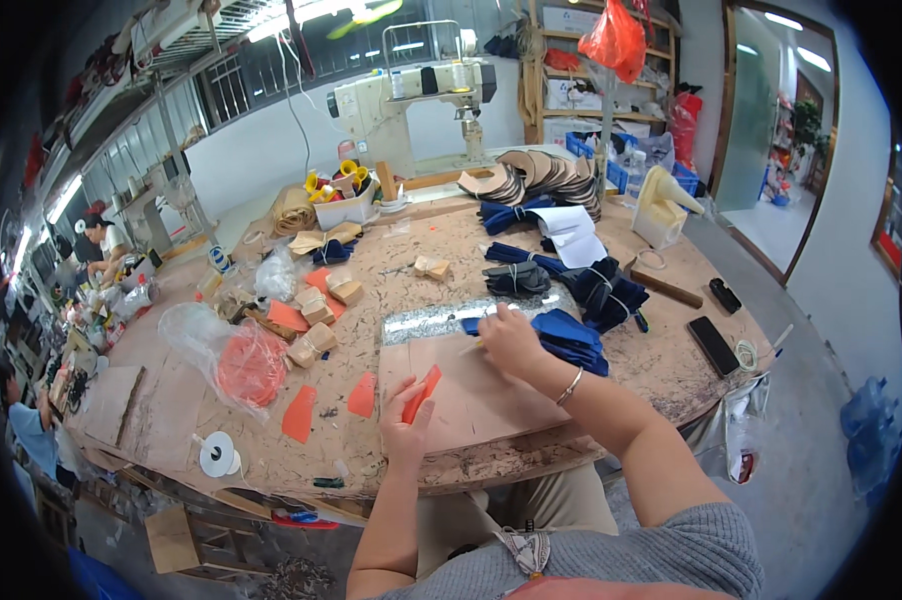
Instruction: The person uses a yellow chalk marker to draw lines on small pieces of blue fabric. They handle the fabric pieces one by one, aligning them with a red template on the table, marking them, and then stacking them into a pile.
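My left hand [408, 405], near the front edge of the worktable, is closed around a small stack of orange-red cut pieces [428, 388]. Fingers bent, my right hand [509, 340] is over the board beside the speckled slab. A slim pale stick [470, 347] pokes out from under its fingers; most of it is hidden. A dark blue cut piece [471, 326] lies at those fingertips, and I cannot tell whether they touch it. Just right of that hand is a pile of blue pieces [571, 342]. Two loose orange-red pieces lie left of my left hand, one of them a curved piece [298, 415].
Tied dark bundles [606, 290] sit behind the blue pile. At right lie a black phone [712, 345] and a wooden-handled tool [666, 288]. Small tan bundles [313, 344], a plastic bag [246, 365] and a white spool [219, 454] occupy the left. A sewing machine [401, 105] stands behind.
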### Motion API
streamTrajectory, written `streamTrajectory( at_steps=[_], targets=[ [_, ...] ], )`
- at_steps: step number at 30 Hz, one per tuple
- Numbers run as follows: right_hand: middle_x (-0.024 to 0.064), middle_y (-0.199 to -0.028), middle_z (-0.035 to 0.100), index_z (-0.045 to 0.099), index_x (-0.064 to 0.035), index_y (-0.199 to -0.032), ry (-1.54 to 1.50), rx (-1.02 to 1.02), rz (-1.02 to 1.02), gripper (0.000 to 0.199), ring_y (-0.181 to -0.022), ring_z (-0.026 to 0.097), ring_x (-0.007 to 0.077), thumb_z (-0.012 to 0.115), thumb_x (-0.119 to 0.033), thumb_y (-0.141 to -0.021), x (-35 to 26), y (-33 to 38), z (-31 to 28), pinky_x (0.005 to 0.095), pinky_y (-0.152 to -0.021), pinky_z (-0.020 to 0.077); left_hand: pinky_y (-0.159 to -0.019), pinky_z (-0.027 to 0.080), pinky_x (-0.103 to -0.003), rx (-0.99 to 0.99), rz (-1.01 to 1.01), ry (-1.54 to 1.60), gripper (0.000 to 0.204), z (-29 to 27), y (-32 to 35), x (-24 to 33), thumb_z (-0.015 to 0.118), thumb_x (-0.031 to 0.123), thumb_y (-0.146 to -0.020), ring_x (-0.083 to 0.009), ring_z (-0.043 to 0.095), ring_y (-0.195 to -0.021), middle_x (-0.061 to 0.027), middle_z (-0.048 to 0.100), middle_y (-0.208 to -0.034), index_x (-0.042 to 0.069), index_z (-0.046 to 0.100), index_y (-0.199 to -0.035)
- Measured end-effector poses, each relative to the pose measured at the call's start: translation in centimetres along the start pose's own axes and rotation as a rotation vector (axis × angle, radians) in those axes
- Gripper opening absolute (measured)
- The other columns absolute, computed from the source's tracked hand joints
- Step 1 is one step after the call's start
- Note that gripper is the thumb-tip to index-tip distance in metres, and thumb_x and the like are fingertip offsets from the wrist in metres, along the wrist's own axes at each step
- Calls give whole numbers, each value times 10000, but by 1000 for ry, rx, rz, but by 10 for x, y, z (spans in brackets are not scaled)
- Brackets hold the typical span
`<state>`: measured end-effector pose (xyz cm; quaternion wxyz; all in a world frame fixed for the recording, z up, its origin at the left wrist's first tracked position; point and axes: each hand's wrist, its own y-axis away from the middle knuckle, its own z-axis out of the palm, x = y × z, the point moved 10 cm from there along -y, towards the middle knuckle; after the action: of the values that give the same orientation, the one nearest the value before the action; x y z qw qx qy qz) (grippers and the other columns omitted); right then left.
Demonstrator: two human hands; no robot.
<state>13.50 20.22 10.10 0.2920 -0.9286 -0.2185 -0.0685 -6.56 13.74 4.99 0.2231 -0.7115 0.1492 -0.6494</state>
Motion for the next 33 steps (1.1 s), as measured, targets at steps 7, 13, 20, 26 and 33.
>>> streamTrajectory(
  at_steps=[7,13,20,26,33],
  targets=[
    [178,-1175,626,618,25,-1149,-548,-296,26,559,-1110,535,360,785,-334,-754,-58,32,2,436,-988,455,-1127,345,-408,278,-42,218,296,-29,7,-41,668,121,-918,-279,469,-1330,-159,528,-1388,-5,656,-1186],
    [161,-1382,533,558,-68,-1367,-850,-418,260,809,-1254,456,396,861,-376,-683,-16,52,18,449,-1084,402,-1152,312,-417,239,-54,64,327,-25,3,-23,674,142,-920,-305,413,-1391,-164,488,-1440,-6,641,-1210],
    [121,-1325,596,663,-134,-1270,-935,-353,238,625,-1204,494,358,868,-302,-703,-19,47,17,424,-1056,422,-1155,311,-437,220,-23,48,339,-23,7,-18,699,183,-913,-301,393,-1402,-151,480,-1439,7,647,-1198],
    [112,-1138,697,687,-104,-1214,-842,-256,218,514,-1074,537,328,838,-260,-748,-11,34,24,407,-992,454,-1139,333,-427,207,19,-43,334,-20,5,-11,713,189,-907,-292,419,-1372,-148,482,-1432,6,653,-1179],
    [101,-1104,721,692,-55,-1198,-1038,150,344,465,-1004,643,226,829,-176,-771,28,42,-6,333,-907,497,-1142,330,-418,194,27,-68,327,-16,4,-5,696,164,-916,-284,410,-1382,-153,470,-1444,-2,635,-1191]
  ],
)
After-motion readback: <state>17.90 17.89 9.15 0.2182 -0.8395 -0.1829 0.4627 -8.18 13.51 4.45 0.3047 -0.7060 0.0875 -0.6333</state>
